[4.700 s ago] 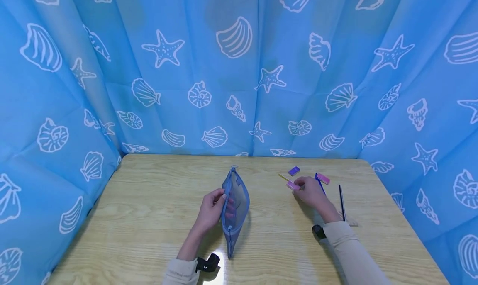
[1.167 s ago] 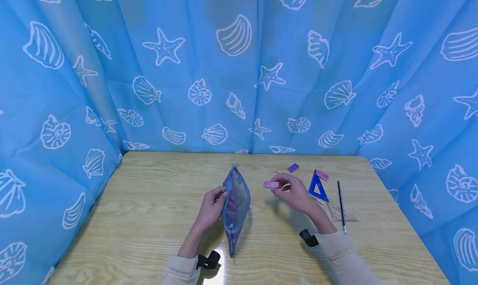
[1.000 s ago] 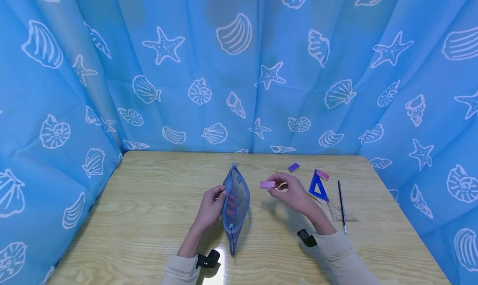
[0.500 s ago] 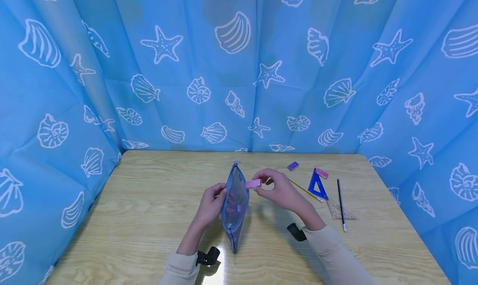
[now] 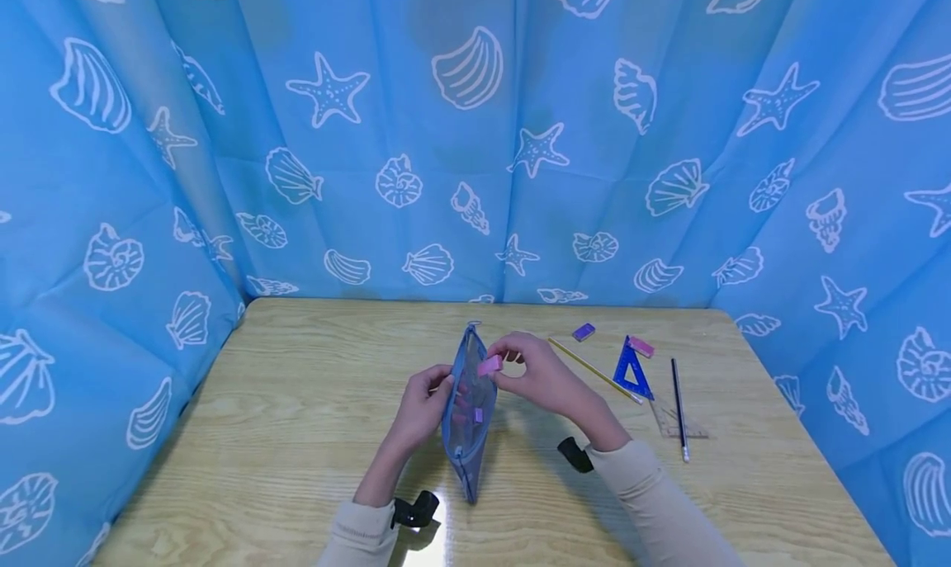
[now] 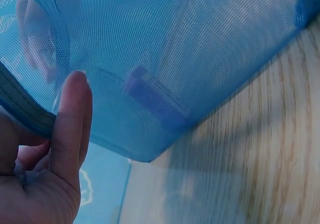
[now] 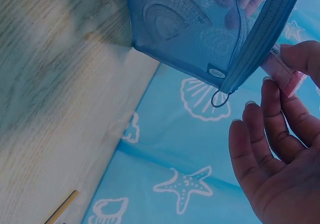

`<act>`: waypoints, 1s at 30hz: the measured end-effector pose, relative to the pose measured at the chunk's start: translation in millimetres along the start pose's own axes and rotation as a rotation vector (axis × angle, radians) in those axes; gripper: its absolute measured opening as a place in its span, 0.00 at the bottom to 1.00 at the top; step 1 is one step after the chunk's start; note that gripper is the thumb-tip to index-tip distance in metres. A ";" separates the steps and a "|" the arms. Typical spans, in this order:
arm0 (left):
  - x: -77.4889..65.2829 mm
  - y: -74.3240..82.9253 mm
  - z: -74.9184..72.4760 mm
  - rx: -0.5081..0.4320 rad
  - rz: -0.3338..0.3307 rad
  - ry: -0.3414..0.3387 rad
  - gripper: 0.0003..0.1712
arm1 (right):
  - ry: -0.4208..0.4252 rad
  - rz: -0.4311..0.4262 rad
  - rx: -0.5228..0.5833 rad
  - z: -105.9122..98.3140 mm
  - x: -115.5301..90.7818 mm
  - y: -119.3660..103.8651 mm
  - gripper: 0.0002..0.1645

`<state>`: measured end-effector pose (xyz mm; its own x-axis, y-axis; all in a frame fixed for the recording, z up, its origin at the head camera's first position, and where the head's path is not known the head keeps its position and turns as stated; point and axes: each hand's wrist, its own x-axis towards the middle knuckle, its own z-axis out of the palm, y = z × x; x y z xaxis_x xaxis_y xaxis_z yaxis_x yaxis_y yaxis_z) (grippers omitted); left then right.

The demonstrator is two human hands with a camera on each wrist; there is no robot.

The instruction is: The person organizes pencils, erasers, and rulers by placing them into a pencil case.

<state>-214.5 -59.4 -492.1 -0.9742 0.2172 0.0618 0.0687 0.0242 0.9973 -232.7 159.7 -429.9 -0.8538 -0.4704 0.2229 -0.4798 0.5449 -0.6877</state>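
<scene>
Right hand: my right hand (image 5: 538, 377) pinches a pink, block-shaped eraser (image 5: 490, 366) between thumb and forefinger; the other fingers spread loosely, holding nothing.
Pink eraser: at the pouch's mouth, one end over the opening, not yet let go; whether it touches the zip edge I cannot tell.
Left hand: my left hand (image 5: 422, 406) grips the pouch's left rim between thumb and fingers.
Pouch: blue-grey see-through mesh with a zip (image 5: 466, 470), its mouth spread wide, standing on the pale wood-grain table (image 5: 297, 385).
Inside already: a purple block eraser (image 6: 155, 97) low in the mesh, and a clear curved protractor (image 7: 172, 14); anything else in there I can't make out.
Outside, to my right: a yellow pencil (image 5: 594, 370); beyond it a small purple eraser (image 5: 583, 332); a blue plastic set square (image 5: 628, 356), a second pink eraser (image 5: 641, 347) at its tip; a dark pencil (image 5: 679, 410) lying across a clear set square (image 5: 697, 430).
Tally: partway, I judge; two in, one at the mouth, six loose.
Backdrop: blue shell-print curtain (image 5: 416, 72).
</scene>
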 end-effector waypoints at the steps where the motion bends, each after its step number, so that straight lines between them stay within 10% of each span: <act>1: -0.1 0.0 0.2 0.000 -0.001 0.001 0.16 | -0.003 0.000 -0.004 0.4 0.6 -0.7 0.10; 30: 0.2 1.4 -0.2 0.021 0.020 0.031 0.15 | -0.052 -0.018 -0.121 -0.3 9.5 -10.5 0.12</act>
<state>-214.7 -59.6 -490.7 -0.9787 0.1875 0.0837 0.0929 0.0410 0.9948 -235.9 149.7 -420.4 -0.8350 -0.5141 0.1961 -0.5182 0.6148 -0.5945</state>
